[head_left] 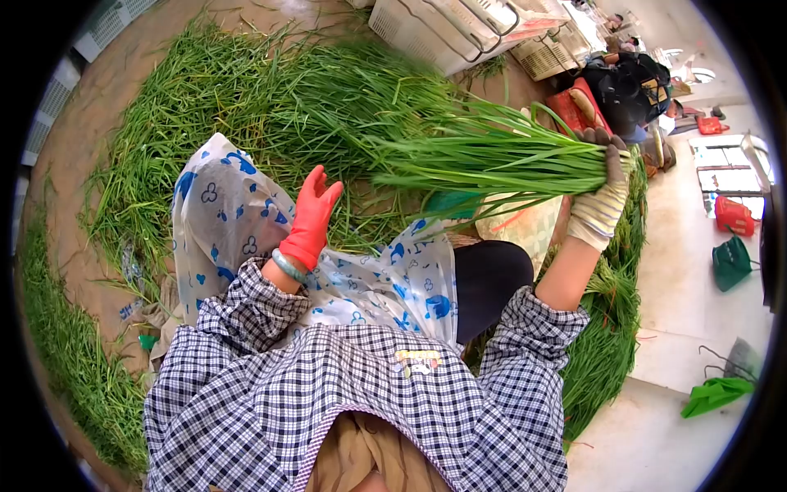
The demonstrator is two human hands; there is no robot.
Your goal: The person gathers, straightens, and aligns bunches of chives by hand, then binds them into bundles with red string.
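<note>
My right hand (602,184), in a striped glove with dark fingers, is closed round the thick ends of a bunch of long green stalks (500,156). The leafy tips of the bunch point left, over a loose heap of the same greens (246,107). In a red glove, my left hand (313,209) is held up above my lap with its fingers apart and nothing in it. Below it, a clear plastic apron with blue prints (229,221) covers my legs.
White crates (443,33) stand beyond the heap. More greens lie at the far left (65,336) and beside my right arm (602,361). A person in dark clothes (627,90) is at the upper right, near a red container (566,107). Green bags lie on the right.
</note>
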